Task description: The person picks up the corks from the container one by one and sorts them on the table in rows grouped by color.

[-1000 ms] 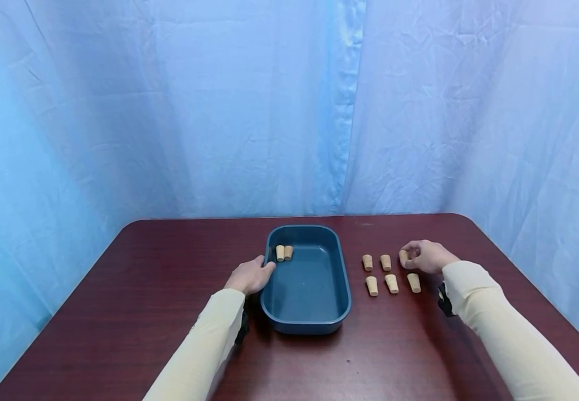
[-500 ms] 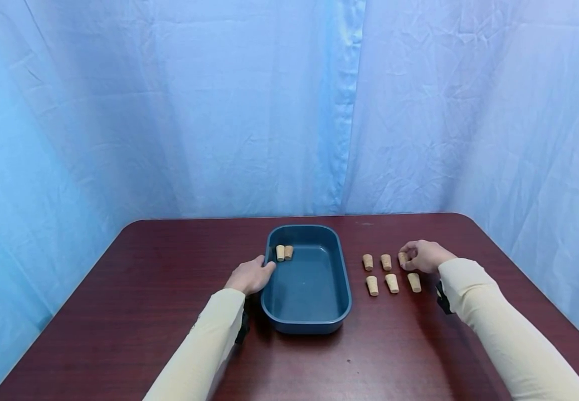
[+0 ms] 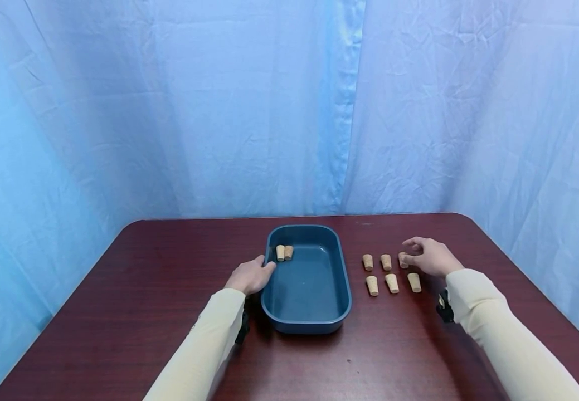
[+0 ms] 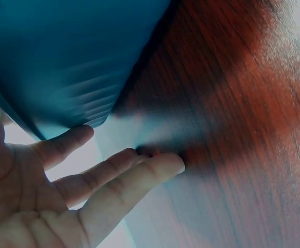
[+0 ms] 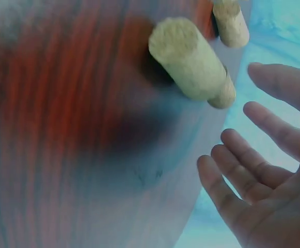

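Observation:
My left hand (image 3: 251,276) holds the left rim of a dark blue tray (image 3: 305,324), thumb over the edge. In the left wrist view its fingers (image 4: 131,188) lie along the outer wall, a fingertip against it. Two tapered cork stoppers (image 3: 280,253) stand side by side in the tray's back left corner. My right hand (image 3: 432,257) is beside the back-right cork stopper (image 3: 403,260), its fingers spread with nothing between them in the right wrist view. Closest to that camera is the front-right cork stopper (image 5: 193,62).
Right of the tray, the cork stoppers form two rows of three, including a back-left one (image 3: 367,262) and a front-left one (image 3: 371,285). The dark red wooden table (image 3: 118,306) has rounded far corners. Pale blue curtains (image 3: 249,111) hang behind and at both sides.
My right hand has let go of the back-right cork stopper, opened its fingers and drawn slightly to the right. The left hand and the tray have stayed put.

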Tool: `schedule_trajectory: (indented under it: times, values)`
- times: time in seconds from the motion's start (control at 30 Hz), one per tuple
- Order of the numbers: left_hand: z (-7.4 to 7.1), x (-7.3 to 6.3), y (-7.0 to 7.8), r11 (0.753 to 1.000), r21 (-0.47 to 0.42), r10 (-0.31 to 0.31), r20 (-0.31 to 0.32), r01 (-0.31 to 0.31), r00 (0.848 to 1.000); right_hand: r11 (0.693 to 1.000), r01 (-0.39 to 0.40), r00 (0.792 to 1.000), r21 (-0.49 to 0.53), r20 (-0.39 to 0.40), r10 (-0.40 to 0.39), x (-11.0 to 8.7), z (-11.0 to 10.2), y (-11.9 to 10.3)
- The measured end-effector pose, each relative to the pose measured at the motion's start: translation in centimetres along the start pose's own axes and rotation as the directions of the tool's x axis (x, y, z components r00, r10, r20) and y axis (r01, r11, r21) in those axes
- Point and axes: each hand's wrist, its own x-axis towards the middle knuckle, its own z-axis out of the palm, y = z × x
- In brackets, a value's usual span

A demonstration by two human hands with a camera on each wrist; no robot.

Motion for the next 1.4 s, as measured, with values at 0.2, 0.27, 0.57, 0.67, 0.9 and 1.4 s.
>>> schedule_trajectory:
  times: [0.2, 0.27, 0.57, 0.67, 0.9, 1.4]
  values:
    - [-0.1, -0.1, 0.1, 1.000, 0.000, 0.000, 0.008, 0.000, 1.000, 0.994, 0.067, 0.993, 0.085, -0.104, -0.058, -0.8, 0.6, -0.8]
    - [-0.1, -0.1, 0.2, 1.000, 0.001, 0.002, 0.008, -0.002, 1.000, 0.990, 0.095, 0.989, 0.108, -0.127, -0.082, -0.9, 0.8, -1.3]
    - [-0.1, 0.0, 0.0, 1.000, 0.000, 0.002, 0.000, -0.002, 1.000, 0.973, 0.184, 0.972, 0.140, -0.171, -0.159, -1.5, 1.1, -4.0]
    - [-0.1, -0.1, 0.0, 1.000, 0.000, 0.002, -0.003, -0.002, 1.000, 0.965, 0.218, 0.963, 0.143, -0.192, -0.189, -1.6, 1.4, -4.9]
    - [0.0, 0.0, 0.1, 1.000, -0.004, -0.006, -0.008, 0.005, 1.000, 0.950, 0.258, 0.954, 0.178, -0.200, -0.222, -1.7, 1.7, -7.1]
    - [0.0, 0.0, 0.0, 1.000, -0.001, -0.005, -0.002, 0.005, 1.000, 0.927, 0.316, 0.946, 0.201, -0.146, -0.291, -0.9, 2.4, -10.9]
